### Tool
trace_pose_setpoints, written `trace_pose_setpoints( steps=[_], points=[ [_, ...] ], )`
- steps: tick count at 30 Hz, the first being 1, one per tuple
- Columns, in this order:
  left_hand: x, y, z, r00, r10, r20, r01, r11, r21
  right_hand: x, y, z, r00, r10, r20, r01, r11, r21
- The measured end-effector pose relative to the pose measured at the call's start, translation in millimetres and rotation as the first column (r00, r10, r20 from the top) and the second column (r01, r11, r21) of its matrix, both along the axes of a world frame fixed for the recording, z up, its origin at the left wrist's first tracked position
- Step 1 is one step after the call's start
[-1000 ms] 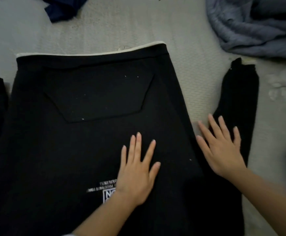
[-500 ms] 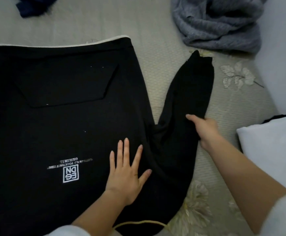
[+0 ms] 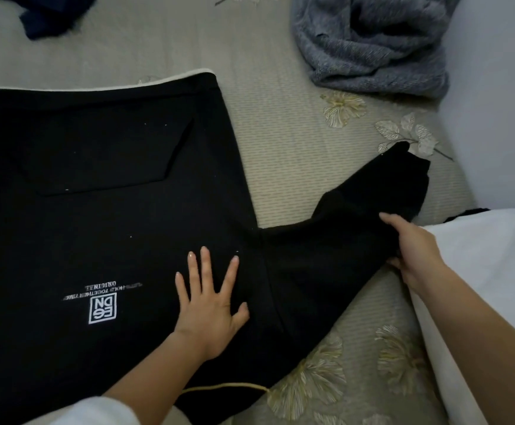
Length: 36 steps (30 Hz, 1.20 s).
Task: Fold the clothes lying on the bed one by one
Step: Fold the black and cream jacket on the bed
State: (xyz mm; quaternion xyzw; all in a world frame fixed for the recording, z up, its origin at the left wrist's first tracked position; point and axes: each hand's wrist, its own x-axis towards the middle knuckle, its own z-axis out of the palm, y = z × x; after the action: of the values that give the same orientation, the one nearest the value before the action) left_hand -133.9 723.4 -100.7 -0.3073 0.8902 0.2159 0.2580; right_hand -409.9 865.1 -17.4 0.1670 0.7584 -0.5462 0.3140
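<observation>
With left hand [image 3: 210, 305] flat, fingers [image 3: 205, 271] spread, on the black hoodie [image 3: 96, 210], fold sleeve [image 3: 357, 216] gripped by right hand [image 3: 412, 250] straight across.

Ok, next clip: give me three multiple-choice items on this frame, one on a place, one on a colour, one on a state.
1. Where does the grey knit garment lie?
A. on the black hoodie
B. in the person's lap
C. beyond the hoodie, upper right

2. What colour is the hoodie's printed logo?
A. red
B. white
C. yellow

3. What is the right hand doing?
A. gripping the sleeve
B. lying flat, fingers spread
C. hanging idle

Key:
1. C, it lies bunched past the hoodie's far corner.
2. B, the print shows white on black.
3. A, the thumb lies over the fabric and the fingers curl under it.
</observation>
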Motion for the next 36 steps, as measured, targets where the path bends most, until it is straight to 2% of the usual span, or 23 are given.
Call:
trace_pose_setpoints(
  steps=[4, 6, 9, 11, 13, 16, 17, 18, 19, 20, 21, 22, 23, 24, 26, 29, 30, 32, 34, 36],
  points=[
    [-16.6, 26.8, 0.0, 0.986, -0.116, -0.121, 0.122, 0.992, 0.040, -1.0, -25.3, 14.7, 0.987, -0.016, 0.162, 0.051, 0.976, -0.214],
    [-18.9, 30.3, 0.1, 0.987, -0.082, -0.136, 0.090, 0.994, 0.059, -1.2, -36.7, 26.9, 0.988, -0.066, 0.140, 0.098, 0.967, -0.236],
    [-14.5, 26.5, 2.7, 0.983, -0.076, -0.166, 0.084, 0.996, 0.041, 13.0, -63.9, 48.5, 0.992, -0.120, -0.042, 0.104, 0.958, -0.268],
    [-10.5, 24.9, 6.9, 0.979, -0.056, -0.197, 0.082, 0.989, 0.124, 31.3, -94.7, 63.2, 0.957, -0.099, -0.273, 0.027, 0.966, -0.257],
    [-7.2, 25.7, 14.8, 0.969, 0.044, -0.241, 0.033, 0.951, 0.306, 56.9, -133.3, 71.8, 0.874, 0.003, -0.486, -0.111, 0.975, -0.194],
    [3.2, 23.1, 31.4, 0.952, 0.209, -0.223, -0.048, 0.823, 0.566, 107.4, -196.3, 68.0, 0.727, 0.289, -0.623, -0.390, 0.920, -0.028],
    [8.6, 21.3, 36.5, 0.956, 0.211, -0.205, -0.043, 0.789, 0.613, 127.1, -214.6, 63.1, 0.643, 0.418, -0.642, -0.523, 0.852, 0.032],
    [15.1, 20.2, 40.1, 0.962, 0.191, -0.195, -0.026, 0.775, 0.631, 147.2, -229.7, 56.1, 0.524, 0.563, -0.639, -0.676, 0.731, 0.091],
    [22.4, 19.6, 42.5, 0.966, 0.163, -0.200, -0.004, 0.786, 0.618, 165.8, -240.7, 46.7, 0.365, 0.709, -0.603, -0.819, 0.552, 0.153],
    [29.9, 20.3, 43.2, 0.967, 0.128, -0.221, 0.023, 0.819, 0.573, 181.7, -247.4, 34.5, 0.171, 0.835, -0.523, -0.913, 0.334, 0.234],
    [37.2, 22.1, 44.0, 0.967, 0.082, -0.242, 0.056, 0.856, 0.514, 193.3, -248.0, 20.7, -0.025, 0.917, -0.397, -0.934, 0.120, 0.336],
    [44.1, 24.9, 44.8, 0.968, 0.035, -0.250, 0.087, 0.883, 0.461, 199.8, -243.1, 5.9, -0.178, 0.954, -0.242, -0.897, -0.056, 0.439],
    [50.5, 28.3, 45.4, 0.969, -0.005, -0.248, 0.113, 0.898, 0.425, 202.6, -233.5, -7.8, -0.273, 0.958, -0.089, -0.829, -0.187, 0.527],
    [56.7, 31.8, 45.5, 0.969, -0.033, -0.244, 0.133, 0.904, 0.405, 203.0, -220.7, -19.1, -0.319, 0.947, 0.022, -0.768, -0.272, 0.580],
    [66.3, 35.2, 46.1, 0.966, -0.073, -0.249, 0.171, 0.902, 0.397, 198.5, -189.7, -35.6, -0.346, 0.934, 0.084, -0.701, -0.318, 0.638],
    [73.8, 24.8, 46.1, 0.953, -0.123, -0.279, 0.226, 0.899, 0.375, 185.4, -145.8, -50.6, -0.369, 0.929, 0.030, -0.599, -0.263, 0.756],
    [75.7, 16.8, 48.7, 0.955, -0.067, -0.290, 0.182, 0.904, 0.387, 180.9, -134.3, -54.0, -0.365, 0.931, 0.022, -0.562, -0.240, 0.792],
    [79.6, -5.4, 55.4, 0.930, 0.158, -0.331, -0.020, 0.924, 0.383, 175.9, -113.4, -58.6, -0.335, 0.942, 0.037, -0.517, -0.216, 0.828],
    [85.6, -30.9, 55.9, 0.838, 0.329, -0.436, -0.235, 0.937, 0.257, 180.9, -94.9, -64.3, -0.286, 0.956, 0.069, -0.507, -0.213, 0.835],
    [93.1, -52.7, 48.5, 0.779, 0.369, -0.507, -0.350, 0.927, 0.137, 193.8, -81.8, -71.2, -0.244, 0.966, 0.086, -0.505, -0.202, 0.839]
  ],
)
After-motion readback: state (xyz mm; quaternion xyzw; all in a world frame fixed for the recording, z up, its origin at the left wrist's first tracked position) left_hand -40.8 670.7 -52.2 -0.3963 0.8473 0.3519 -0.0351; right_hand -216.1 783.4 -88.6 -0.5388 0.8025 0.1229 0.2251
